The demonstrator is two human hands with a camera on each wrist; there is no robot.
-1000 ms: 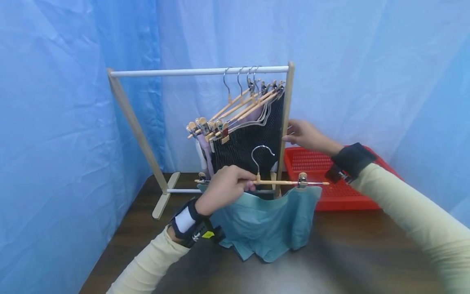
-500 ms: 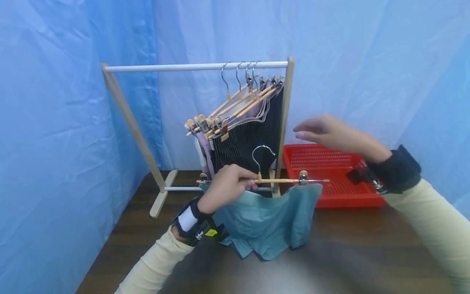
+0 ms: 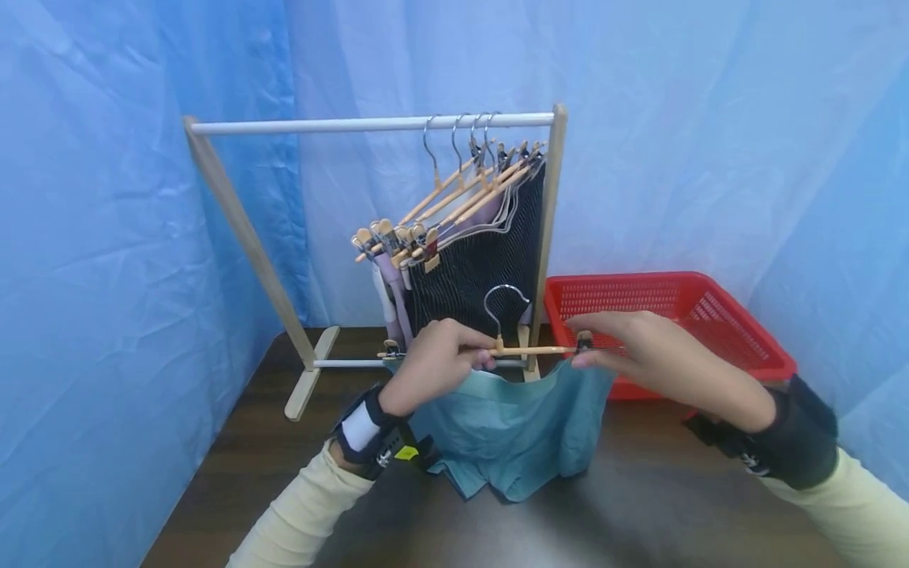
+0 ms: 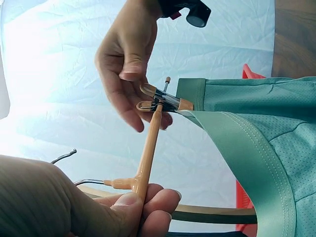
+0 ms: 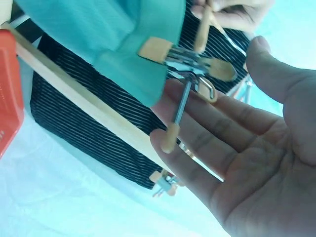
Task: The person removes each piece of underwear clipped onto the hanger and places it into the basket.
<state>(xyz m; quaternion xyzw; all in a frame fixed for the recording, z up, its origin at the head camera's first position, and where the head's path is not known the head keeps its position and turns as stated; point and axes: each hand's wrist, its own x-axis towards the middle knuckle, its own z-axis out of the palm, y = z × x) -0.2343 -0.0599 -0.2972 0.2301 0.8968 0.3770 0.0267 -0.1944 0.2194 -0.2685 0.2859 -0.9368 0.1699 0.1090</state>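
My left hand grips the wooden bar of a clip hanger beside its metal hook. Teal boxer shorts hang from this hanger by its clips. At the hanger's right end, my right hand surrounds the right clip, with thumb and fingers spread to either side. In the right wrist view the fingers of the right hand lie behind that clip and the thumb stands apart from it. The clip still bites the waistband. The left clip is partly hidden behind my left hand.
A small garment rack stands behind, with several clip hangers bunched toward its right. Black striped clothing and lilac clothing hang there. A red plastic basket sits on the dark wooden table, right of the rack.
My right hand has left the rack's right post, swung right, then come down to the hanger's right clip. My left hand keeps holding the hanger in nearly the same place.
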